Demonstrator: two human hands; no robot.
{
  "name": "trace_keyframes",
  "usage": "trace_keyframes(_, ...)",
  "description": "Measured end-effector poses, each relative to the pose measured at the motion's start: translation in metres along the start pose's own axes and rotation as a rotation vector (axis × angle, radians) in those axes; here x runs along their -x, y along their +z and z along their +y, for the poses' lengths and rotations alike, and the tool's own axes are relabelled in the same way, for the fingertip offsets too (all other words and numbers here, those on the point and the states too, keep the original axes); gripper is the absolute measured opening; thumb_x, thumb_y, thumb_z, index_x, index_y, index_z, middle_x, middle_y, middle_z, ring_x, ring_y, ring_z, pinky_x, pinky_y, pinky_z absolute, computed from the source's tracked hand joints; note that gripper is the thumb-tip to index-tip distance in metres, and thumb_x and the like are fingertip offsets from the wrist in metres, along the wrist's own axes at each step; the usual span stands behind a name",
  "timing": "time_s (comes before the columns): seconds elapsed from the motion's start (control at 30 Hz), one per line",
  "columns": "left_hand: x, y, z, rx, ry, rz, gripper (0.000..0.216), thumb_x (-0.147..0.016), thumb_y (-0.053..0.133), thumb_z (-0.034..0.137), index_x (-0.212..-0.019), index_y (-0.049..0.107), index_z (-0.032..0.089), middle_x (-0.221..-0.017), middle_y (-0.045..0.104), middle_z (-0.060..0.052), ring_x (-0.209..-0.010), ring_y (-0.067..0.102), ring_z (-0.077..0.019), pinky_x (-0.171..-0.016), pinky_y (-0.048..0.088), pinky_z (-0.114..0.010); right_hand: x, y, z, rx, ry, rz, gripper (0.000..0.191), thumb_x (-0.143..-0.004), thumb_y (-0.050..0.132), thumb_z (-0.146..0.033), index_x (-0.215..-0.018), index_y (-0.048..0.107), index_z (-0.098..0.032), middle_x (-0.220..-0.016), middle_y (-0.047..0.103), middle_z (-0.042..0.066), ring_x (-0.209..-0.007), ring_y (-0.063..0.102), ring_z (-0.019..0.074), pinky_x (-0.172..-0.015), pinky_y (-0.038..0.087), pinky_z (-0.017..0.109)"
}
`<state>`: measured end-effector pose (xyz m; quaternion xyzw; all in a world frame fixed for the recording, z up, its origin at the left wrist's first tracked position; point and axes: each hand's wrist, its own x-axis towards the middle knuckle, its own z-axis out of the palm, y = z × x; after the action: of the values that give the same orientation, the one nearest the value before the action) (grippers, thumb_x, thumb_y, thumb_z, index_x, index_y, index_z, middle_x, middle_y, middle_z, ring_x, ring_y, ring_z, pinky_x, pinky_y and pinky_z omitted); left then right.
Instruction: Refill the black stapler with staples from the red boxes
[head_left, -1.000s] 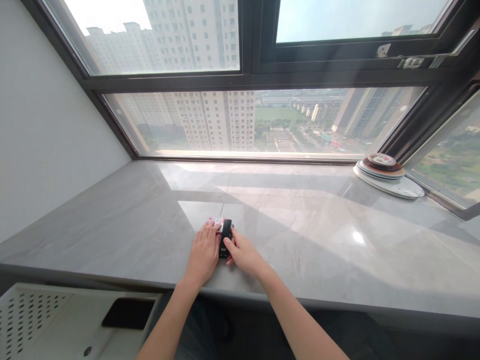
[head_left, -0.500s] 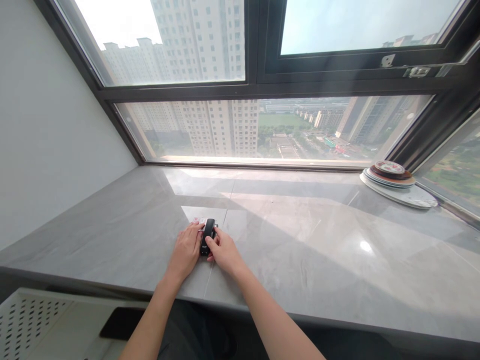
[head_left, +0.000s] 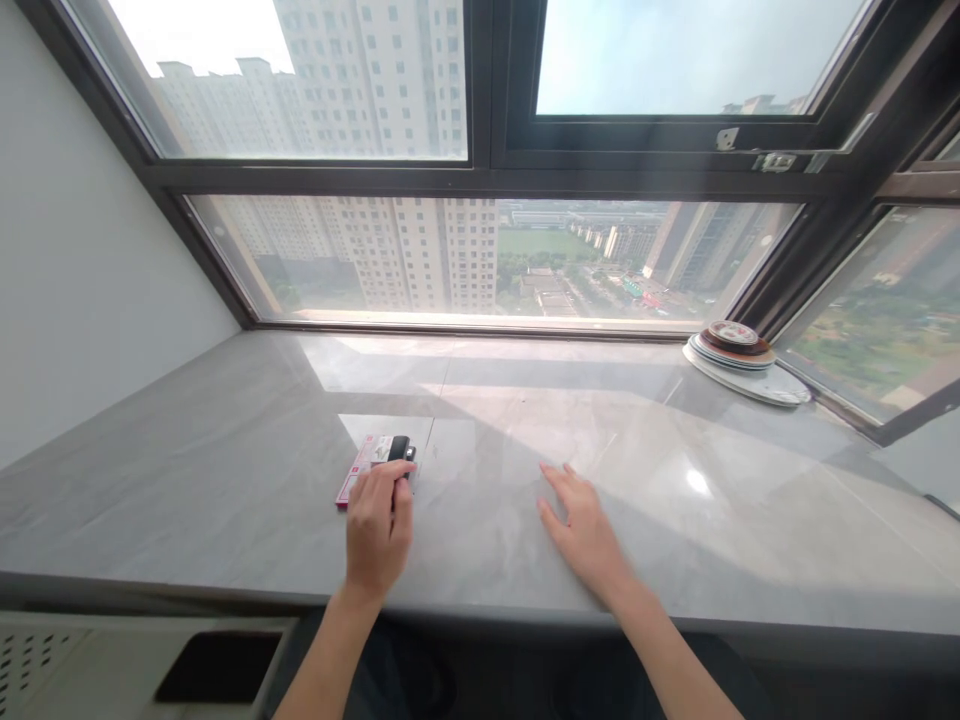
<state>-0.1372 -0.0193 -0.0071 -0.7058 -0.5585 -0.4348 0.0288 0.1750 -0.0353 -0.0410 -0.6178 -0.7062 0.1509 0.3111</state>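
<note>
A: Main thing, what does it look like?

B: A black, smooth, round-ended device (head_left: 400, 448), small, a shiny metal-looking bit at its right side. Sits left of centre in the frame, a little below mid-height. Against its left side, a flat pink-and-white printed box (head_left: 357, 466); whether the device lies on the box or beside it, cannot tell.

A: Lie of it?

B: Rounded end toward the window, at the top of the frame. Near end hidden under fingers. Long axis, as far as visible, runs up and down the frame. Box's left edge leans, lower left to upper right.

A: Hands?

B: Left hand (head_left: 377, 528) comes up from the bottom edge, back upward, fingers bent, index reaching across the device. Contact looks likely there; firm grip or light touch, cannot tell. Right hand (head_left: 585, 525) right of centre, well apart from both things, fingers spread wide, holding nothing visible, low at the glossy grey marbled counter (head_left: 480, 540). Forearm slants in from lower right.

A: Anything else?

B: Stack of round plates (head_left: 739, 360), right side of the frame, by the window corner.
</note>
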Motion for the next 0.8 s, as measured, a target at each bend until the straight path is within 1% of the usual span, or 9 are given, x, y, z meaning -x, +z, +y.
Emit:
trace_keyframes(0.03,0.003,0.010,0.017,0.030,0.051,-0.125,0.034,-0.107,0.040,0.029,-0.133,0.061,0.027,-0.132,0.068,-0.007,-0.127,0.060,-0.0251,-0.110,0.047,-0.043,0.005,-0.007,0.012,0.082,0.012,-0.034,0.058,-0.102,0.043,-0.042,-0.158,0.045,-0.028,-0.159,0.050,0.004,-0.157,0.027,0.0304,-0.127,0.021,0.056)
trace_keyframes(0.07,0.006,0.021,0.033,0.036,0.095,-0.249,0.036,-0.107,0.041,0.031,-0.139,0.057,0.028,-0.140,0.064,-0.006,-0.131,0.058,-0.0241,-0.112,0.046,-0.042,0.008,-0.011,0.020,0.155,0.018,-0.072,0.060,-0.103,0.042,-0.044,-0.161,0.040,-0.028,-0.162,0.046,0.002,-0.158,0.021,0.0308,-0.128,0.019,0.058)
trace_keyframes(0.1,0.010,0.034,0.047,0.021,0.125,-0.344,0.040,-0.107,0.042,0.033,-0.145,0.053,0.030,-0.148,0.059,-0.005,-0.137,0.054,-0.0239,-0.115,0.043,-0.042,0.011,-0.012,0.024,0.225,0.018,-0.103,0.062,-0.104,0.040,-0.047,-0.163,0.036,-0.029,-0.166,0.040,0.001,-0.160,0.017,0.0315,-0.128,0.017,0.059)
trace_keyframes(0.13,0.013,0.046,0.058,-0.011,0.145,-0.413,0.044,-0.107,0.043,0.037,-0.150,0.049,0.031,-0.155,0.053,-0.005,-0.143,0.048,-0.0249,-0.119,0.040,-0.044,0.014,-0.011,0.024,0.293,0.013,-0.124,0.063,-0.105,0.038,-0.050,-0.164,0.033,-0.031,-0.169,0.034,0.000,-0.160,0.012,0.0325,-0.128,0.015,0.060)
trace_keyframes(0.2,0.019,0.066,0.069,-0.096,0.148,-0.488,0.053,-0.106,0.045,0.044,-0.157,0.041,0.030,-0.165,0.041,-0.006,-0.153,0.035,-0.0289,-0.124,0.031,-0.051,0.017,-0.005,0.018,0.418,0.006,-0.131,0.063,-0.105,0.035,-0.054,-0.165,0.030,-0.034,-0.173,0.022,-0.002,-0.161,0.005,0.0352,-0.127,0.010,0.064)
trace_keyframes(0.27,0.023,0.078,0.070,-0.164,0.137,-0.520,0.060,-0.105,0.044,0.049,-0.161,0.036,0.029,-0.170,0.031,-0.006,-0.157,0.026,-0.0319,-0.126,0.025,-0.056,0.018,0.002,0.009,0.507,0.021,-0.114,0.062,-0.105,0.034,-0.056,-0.165,0.029,-0.037,-0.174,0.016,-0.003,-0.160,0.002,0.0383,-0.124,0.006,0.068)
trace_keyframes(0.37,0.027,0.082,0.064,-0.202,0.136,-0.540,0.062,-0.106,0.039,0.052,-0.163,0.030,0.031,-0.172,0.026,-0.004,-0.159,0.022,-0.0314,-0.127,0.021,-0.057,0.018,0.009,-0.002,0.569,0.056,-0.090,0.064,-0.105,0.032,-0.058,-0.166,0.025,-0.037,-0.175,0.012,-0.001,-0.160,-0.001,0.0409,-0.122,0.004,0.072)
trace_keyframes(0.57,0.025,0.078,0.064,-0.209,0.131,-0.549,0.061,-0.106,0.037,0.051,-0.164,0.029,0.032,-0.172,0.025,-0.003,-0.159,0.021,-0.0303,-0.128,0.020,-0.057,0.019,0.009,-0.003,0.595,0.035,-0.095,0.064,-0.106,0.029,-0.056,-0.167,0.020,-0.038,-0.175,0.005,-0.003,-0.160,-0.002,0.0381,-0.123,0.002,0.071)
trace_keyframes(0.8,0.026,0.078,0.063,-0.148,0.114,-0.539,0.060,-0.106,0.039,0.052,-0.163,0.032,0.034,-0.172,0.027,-0.003,-0.159,0.023,-0.0310,-0.128,0.020,-0.057,0.019,0.009,-0.001,0.522,0.010,-0.073,0.064,-0.106,0.033,-0.055,-0.166,0.024,-0.038,-0.174,0.012,-0.001,-0.160,0.004,0.0379,-0.123,0.002,0.070)
